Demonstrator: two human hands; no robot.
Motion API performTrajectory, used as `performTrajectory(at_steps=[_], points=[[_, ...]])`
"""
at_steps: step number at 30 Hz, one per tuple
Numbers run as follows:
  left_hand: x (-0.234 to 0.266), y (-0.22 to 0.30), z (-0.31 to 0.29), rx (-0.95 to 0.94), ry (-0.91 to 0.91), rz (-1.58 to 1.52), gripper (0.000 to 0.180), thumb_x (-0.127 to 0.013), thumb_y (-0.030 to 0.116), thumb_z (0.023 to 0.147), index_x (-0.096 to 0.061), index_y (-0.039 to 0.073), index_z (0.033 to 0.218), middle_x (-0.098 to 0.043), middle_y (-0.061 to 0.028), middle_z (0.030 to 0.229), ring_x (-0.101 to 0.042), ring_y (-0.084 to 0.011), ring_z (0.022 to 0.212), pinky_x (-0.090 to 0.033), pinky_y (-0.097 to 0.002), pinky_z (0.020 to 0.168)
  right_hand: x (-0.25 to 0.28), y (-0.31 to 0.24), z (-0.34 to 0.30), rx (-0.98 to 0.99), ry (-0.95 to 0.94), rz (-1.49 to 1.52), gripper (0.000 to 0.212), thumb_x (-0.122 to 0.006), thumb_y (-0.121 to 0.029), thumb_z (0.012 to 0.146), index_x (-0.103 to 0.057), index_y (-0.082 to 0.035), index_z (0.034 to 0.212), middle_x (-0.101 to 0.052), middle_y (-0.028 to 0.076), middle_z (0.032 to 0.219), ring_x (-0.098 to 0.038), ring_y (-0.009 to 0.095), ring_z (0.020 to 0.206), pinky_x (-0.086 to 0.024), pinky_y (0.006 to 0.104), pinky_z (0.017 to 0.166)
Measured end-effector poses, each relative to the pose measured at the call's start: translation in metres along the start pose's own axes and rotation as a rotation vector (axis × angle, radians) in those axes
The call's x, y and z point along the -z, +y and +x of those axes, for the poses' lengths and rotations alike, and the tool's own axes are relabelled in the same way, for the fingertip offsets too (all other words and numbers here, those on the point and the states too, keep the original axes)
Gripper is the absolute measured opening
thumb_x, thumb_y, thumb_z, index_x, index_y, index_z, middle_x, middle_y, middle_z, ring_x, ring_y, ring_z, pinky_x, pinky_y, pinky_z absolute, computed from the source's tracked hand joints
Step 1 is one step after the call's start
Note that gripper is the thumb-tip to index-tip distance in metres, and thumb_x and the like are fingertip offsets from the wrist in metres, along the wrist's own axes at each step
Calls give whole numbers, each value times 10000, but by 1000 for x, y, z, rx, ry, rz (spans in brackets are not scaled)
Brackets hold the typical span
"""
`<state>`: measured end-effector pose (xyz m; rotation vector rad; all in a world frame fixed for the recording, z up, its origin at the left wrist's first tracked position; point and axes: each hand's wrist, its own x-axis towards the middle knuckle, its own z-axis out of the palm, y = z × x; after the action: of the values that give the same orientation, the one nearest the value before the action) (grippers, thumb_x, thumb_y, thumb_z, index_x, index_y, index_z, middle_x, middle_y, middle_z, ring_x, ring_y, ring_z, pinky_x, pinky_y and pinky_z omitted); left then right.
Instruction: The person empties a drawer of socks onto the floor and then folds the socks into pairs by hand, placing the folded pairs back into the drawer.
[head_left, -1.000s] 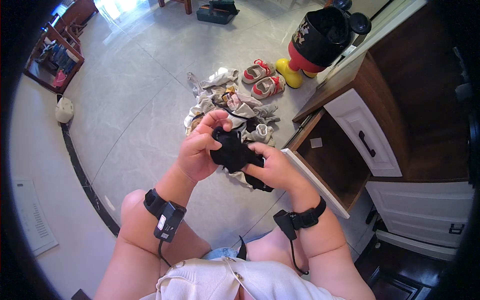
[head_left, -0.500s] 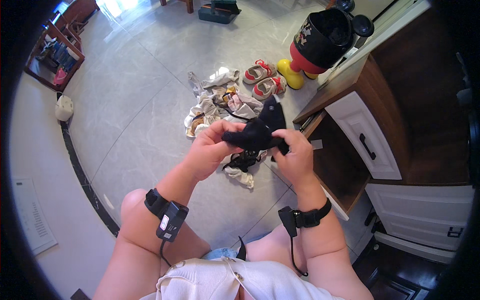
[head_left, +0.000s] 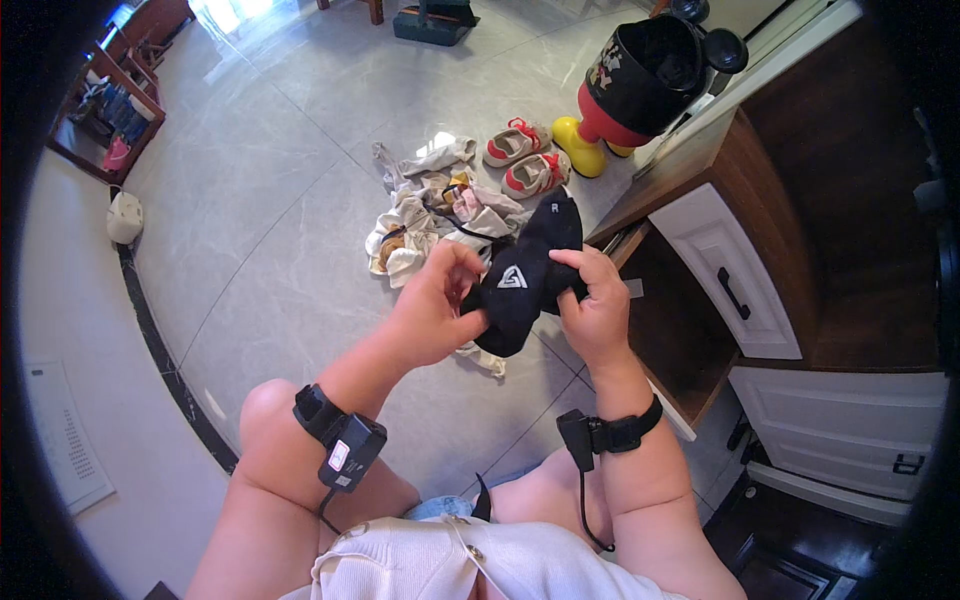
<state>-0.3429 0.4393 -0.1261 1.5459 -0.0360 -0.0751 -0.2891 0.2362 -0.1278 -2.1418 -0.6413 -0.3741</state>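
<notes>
A black sock [head_left: 530, 265] with a white printed mark hangs between my two hands above the floor. My right hand [head_left: 597, 305] grips its right edge, thumb on top and fingers curled beneath. My left hand [head_left: 432, 305] has its fingers and thumb bent around the left edge; its fingertips are partly hidden by the fabric. Just beyond, a loose pile of pale socks [head_left: 405, 225] lies on the tiles, some with yellow, brown and pink parts. Part of a whitish sock [head_left: 485, 360] shows below the black one.
Beige and red shoes [head_left: 535, 175] sit beside the pile. Farther right stands a black and red bin [head_left: 640, 85] on yellow feet. At my right an open drawer [head_left: 670, 300] juts from a wood and white cabinet [head_left: 840, 430]. A dark green dustpan [head_left: 432, 27] lies far off.
The black sock has turned and spread so its white mark now faces up, and its lower end hangs nearer me. My left hand has shifted slightly down and its grip has changed.
</notes>
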Motion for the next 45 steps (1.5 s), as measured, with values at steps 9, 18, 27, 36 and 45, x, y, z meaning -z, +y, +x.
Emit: performTrajectory(at_steps=[9, 18, 27, 36, 45], points=[[17, -22, 4, 138, 178, -12, 147, -621, 34, 788, -505, 94, 856, -502, 44, 748, -477, -65, 704, -389, -226, 614, 2, 18, 1, -560, 139, 59, 128, -585, -144, 869, -642, -48, 931, -655, 93, 835, -633, 239, 789, -491, 356, 718], [-1, -18, -1, 423, 128, -171, 166, -596, 112, 867, -480, 88, 984, -566, 3, 816, -536, -71, 750, -429, -210, 632, -11, -47, -13, -744, -34, 1328, 352, -541, 38, 785, -514, -32, 1129, -573, 72, 1075, -553, 182, 1006, -414, 281, 913], [-11, -28, 0, 268, 237, -355, 111, -514, 92, 923, -505, 35, 1018, -602, -28, 885, -546, -62, 719, -452, -224, 596, -18, -53, -23, 8, -331, 276, 484, -626, 23, 591, -527, -60, 1057, -575, 148, 1076, -541, 362, 1008, -453, 391, 875], [-17, -19, -10, 96, 133, -24, 151, -532, 87, 894, -626, 54, 1007, -637, -41, 836, -580, -100, 754, -478, -255, 685, -19, -57, -27, -196, -643, -240, 355, -620, -102, 690, -508, -63, 1025, -608, 158, 945, -607, 376, 813, -488, 480, 664], [-30, -8, -18, -178, 23, 337, 231, -558, 26, 837, -630, 48, 1056, -649, -132, 885, -639, -189, 776, -486, -284, 705, -34, -26, -25, -476, -469, -447, 95, -580, -135, 754, -615, -52, 786, -649, 187, 762, -645, 361, 725, -513, 441, 644]])
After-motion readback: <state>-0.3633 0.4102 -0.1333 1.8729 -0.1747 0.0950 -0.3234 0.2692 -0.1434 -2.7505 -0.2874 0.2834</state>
